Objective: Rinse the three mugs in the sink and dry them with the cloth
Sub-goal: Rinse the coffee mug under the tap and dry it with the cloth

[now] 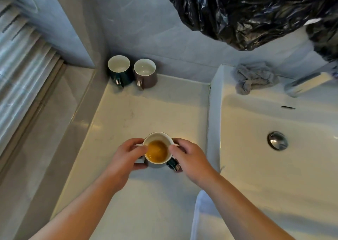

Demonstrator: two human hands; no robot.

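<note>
Mug (157,151) at your pale table (155,108), gripped by your left hand (128,154) and right hand (188,155); white sink (265,166) at three o'clock, tiled wall (146,29) at twelve.

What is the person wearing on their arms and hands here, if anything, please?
Nothing that shows. The left hand and right hand are bare: no gloves, rings or watch. The left forearm and right forearm are bare down to the picture's lower edge, with no sleeve in view.

Hands (126,154) round mug (157,150), seemingly half-full
</note>
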